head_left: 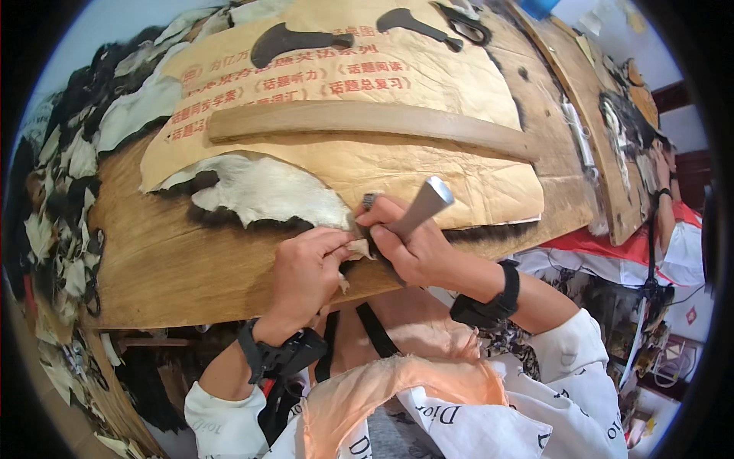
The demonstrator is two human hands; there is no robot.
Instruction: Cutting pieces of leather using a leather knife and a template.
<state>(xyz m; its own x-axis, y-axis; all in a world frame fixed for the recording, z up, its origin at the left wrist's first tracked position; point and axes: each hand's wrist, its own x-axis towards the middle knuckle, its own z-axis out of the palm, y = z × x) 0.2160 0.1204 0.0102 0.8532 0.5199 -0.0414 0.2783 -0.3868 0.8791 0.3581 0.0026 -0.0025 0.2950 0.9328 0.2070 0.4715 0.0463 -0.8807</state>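
Observation:
A pale hide [267,191] with dark fur at its edge lies skin side up near the front of the wooden table [191,268], partly under a large sheet of brown paper [459,180]. My left hand [302,268] pinches the hide's narrow near end, where a small pale flap [361,249] sticks out. Close beside it, my right hand [413,245] is wrapped round a tool with a grey metal handle [424,203], whose flared end points up and right. The tool's working end is mostly hidden by my fingers.
A long wooden strip [367,122] lies across the paper. Beyond it are two dark axe-shaped pieces [298,46] and black-handled scissors [466,27]. Hide scraps [73,229] are heaped at the left edge. Another person's hands [664,168] are at a neighbouring board on the right.

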